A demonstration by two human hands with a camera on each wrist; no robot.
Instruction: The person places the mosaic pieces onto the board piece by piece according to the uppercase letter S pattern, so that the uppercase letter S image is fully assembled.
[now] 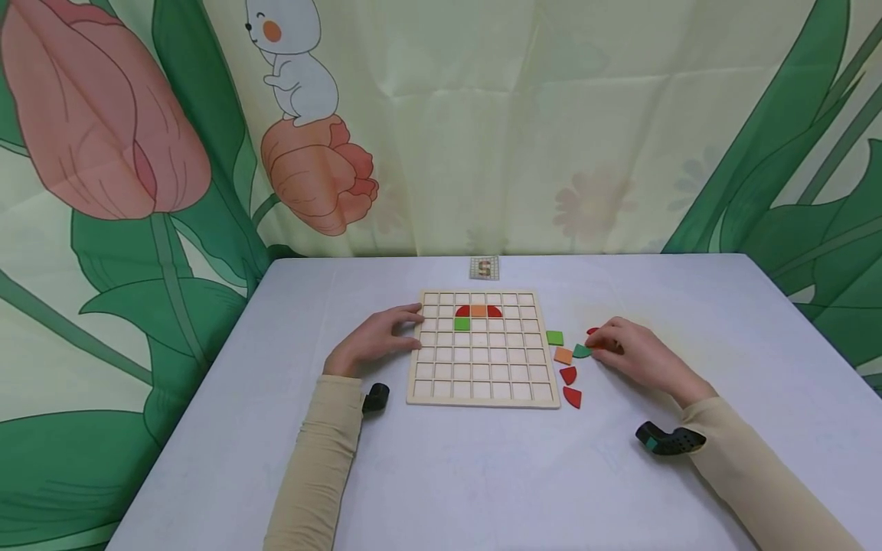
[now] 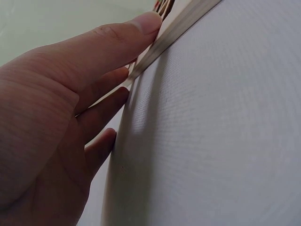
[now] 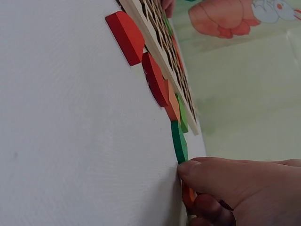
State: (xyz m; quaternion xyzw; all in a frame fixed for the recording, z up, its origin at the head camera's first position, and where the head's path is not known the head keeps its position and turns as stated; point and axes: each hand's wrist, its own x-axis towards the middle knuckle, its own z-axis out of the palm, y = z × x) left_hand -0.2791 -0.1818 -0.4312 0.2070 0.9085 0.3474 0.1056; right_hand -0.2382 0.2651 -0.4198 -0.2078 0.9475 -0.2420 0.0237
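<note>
My left hand (image 1: pixel 375 337) rests at the left edge of a wooden grid board (image 1: pixel 482 405), fingers fairly straight and touching the frame; the thumb lies on the edge in the left wrist view. Two red quarter-circle tiles (image 1: pixel 494 311), an orange square (image 1: pixel 478 311) and a green square (image 1: pixel 462 324) sit in the grid. Right of the board, my right hand (image 1: pixel 630 352) pinches an orange piece (image 3: pixel 187 196), mostly hidden by its fingers. A dark green quarter-circle tile (image 1: pixel 582 351) lies right at the thumb tip, and a red piece (image 1: pixel 592 330) peeks out behind the hand.
Along the board's right side lie a light green square (image 1: pixel 554 337), an orange square tile (image 1: pixel 563 355) and two loose red quarter-circles (image 1: pixel 573 397). A small pattern card (image 1: pixel 485 268) is at the table's back edge, before a printed curtain (image 1: pixel 482 153).
</note>
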